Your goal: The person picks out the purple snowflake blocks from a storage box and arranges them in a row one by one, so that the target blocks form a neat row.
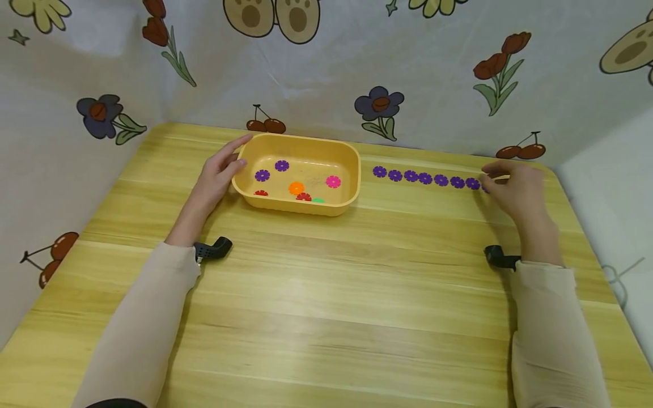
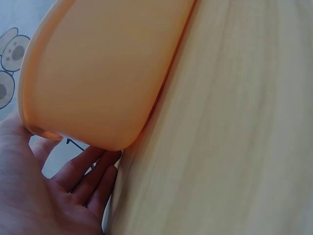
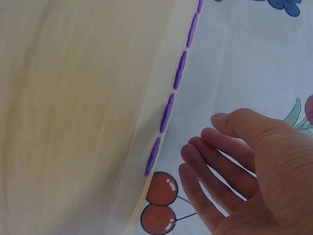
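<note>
At the left end of a yellow plastic basin [image 1: 296,208], my left hand [image 1: 216,170] holds the rim, thumb on the edge and fingers along the outer wall. In the left wrist view those fingers [image 2: 83,181] touch the basin's end wall [image 2: 98,83]. Several snowflake discs lie inside, among them a purple disc [image 1: 282,165], an orange disc [image 1: 296,188] and a pink disc [image 1: 333,182]. My right hand [image 1: 517,190] hovers at the right end of a row of purple discs [image 1: 441,180], partly hiding the last one. The right wrist view shows nothing between its loosely bent fingers [image 3: 220,166].
The discs lie flat in a line along the back of the wooden table [image 1: 357,294]. Behind the table hangs a printed cloth [image 1: 306,79]. Dark wrist cameras jut inward from both sleeves, one being the left camera [image 1: 214,248].
</note>
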The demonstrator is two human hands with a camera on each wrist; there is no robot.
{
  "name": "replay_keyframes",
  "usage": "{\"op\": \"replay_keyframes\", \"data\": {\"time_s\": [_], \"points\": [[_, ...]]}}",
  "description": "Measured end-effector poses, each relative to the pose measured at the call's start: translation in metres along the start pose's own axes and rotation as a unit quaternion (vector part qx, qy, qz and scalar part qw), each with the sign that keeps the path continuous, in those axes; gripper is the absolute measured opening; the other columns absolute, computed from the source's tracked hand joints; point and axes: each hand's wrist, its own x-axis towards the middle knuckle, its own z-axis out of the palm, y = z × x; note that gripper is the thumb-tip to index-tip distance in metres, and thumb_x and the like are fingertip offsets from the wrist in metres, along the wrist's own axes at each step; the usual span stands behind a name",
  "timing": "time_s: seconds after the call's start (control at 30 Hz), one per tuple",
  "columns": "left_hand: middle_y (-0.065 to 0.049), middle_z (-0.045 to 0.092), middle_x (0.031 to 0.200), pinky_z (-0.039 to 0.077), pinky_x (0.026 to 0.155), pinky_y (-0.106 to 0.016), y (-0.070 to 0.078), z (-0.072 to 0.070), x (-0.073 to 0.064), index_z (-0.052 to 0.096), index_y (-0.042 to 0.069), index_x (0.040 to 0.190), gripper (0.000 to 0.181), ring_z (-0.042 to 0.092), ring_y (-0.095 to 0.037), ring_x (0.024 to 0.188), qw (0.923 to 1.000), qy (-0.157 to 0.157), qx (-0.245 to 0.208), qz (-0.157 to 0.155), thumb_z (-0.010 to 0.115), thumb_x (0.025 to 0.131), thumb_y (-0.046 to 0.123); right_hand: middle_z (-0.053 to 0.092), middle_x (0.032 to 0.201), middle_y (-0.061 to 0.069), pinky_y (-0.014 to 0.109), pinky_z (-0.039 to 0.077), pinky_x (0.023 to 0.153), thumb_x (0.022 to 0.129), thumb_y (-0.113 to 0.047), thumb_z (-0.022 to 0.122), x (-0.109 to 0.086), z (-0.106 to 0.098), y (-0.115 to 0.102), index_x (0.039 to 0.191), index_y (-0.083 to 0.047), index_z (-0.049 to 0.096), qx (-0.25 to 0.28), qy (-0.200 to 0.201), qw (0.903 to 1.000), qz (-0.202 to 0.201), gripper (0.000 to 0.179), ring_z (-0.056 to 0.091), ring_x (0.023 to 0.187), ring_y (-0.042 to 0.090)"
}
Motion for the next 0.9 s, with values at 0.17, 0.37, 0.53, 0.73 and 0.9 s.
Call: {"op": "replay_keyframes", "data": {"time_s": [0.17,0.37,0.53,0.73,0.9], "points": [[-0.019,0.057,0.153,0.058,0.084,-0.015,0.0,0.0,0.0,0.048,0.033,0.159,0.05,0.063,-0.034,0.131,1.0,0.001,0.002,0.0,0.055,0.11,0.025,0.072,0.12,0.026,-0.004,0.034,0.067,0.103,-0.026,0.064,0.002,0.004,-0.014,0.124,0.002,0.072,0.02,-0.006,0.9998,-0.007,0.035,0.071,0.108,0.05],[-0.016,0.054,0.157,0.058,0.086,-0.015,0.0,0.0,-0.001,0.048,0.034,0.16,0.05,0.06,-0.034,0.135,1.0,0.0,-0.002,-0.006,0.055,0.11,0.025,0.072,0.122,0.026,-0.004,0.037,0.07,0.103,-0.025,0.064,0.007,0.01,-0.028,0.128,0.002,0.071,0.044,-0.009,0.9988,-0.018,0.037,0.071,0.108,0.047],[-0.015,0.053,0.158,0.058,0.086,-0.014,0.0,-0.001,-0.001,0.048,0.033,0.16,0.05,0.059,-0.034,0.135,1.0,0.001,-0.003,-0.005,0.054,0.11,0.026,0.072,0.121,0.025,0.023,0.059,0.086,0.104,-0.028,0.065,0.01,0.016,-0.044,0.128,-0.001,0.071,0.045,-0.013,0.9986,-0.023,0.037,0.072,0.109,0.044],[-0.016,0.053,0.157,0.059,0.086,-0.015,-0.002,-0.001,-0.001,0.048,0.033,0.16,0.05,0.06,-0.034,0.134,1.0,-0.002,-0.01,0.001,0.054,0.111,0.025,0.073,0.119,0.025,0.057,0.057,0.096,0.104,-0.025,0.065,0.013,0.025,-0.069,0.127,-0.001,0.072,0.06,-0.014,0.9965,-0.057,0.034,0.071,0.109,0.042],[-0.017,0.054,0.156,0.059,0.086,-0.017,-0.003,0.0,0.001,0.048,0.033,0.159,0.05,0.061,-0.034,0.133,0.9998,-0.002,-0.018,0.002,0.054,0.111,0.024,0.071,0.12,0.026,0.059,0.055,0.101,0.104,-0.021,0.065,0.018,0.033,-0.094,0.128,0.001,0.07,0.082,-0.026,0.9934,-0.075,0.033,0.067,0.113,0.043]]}}
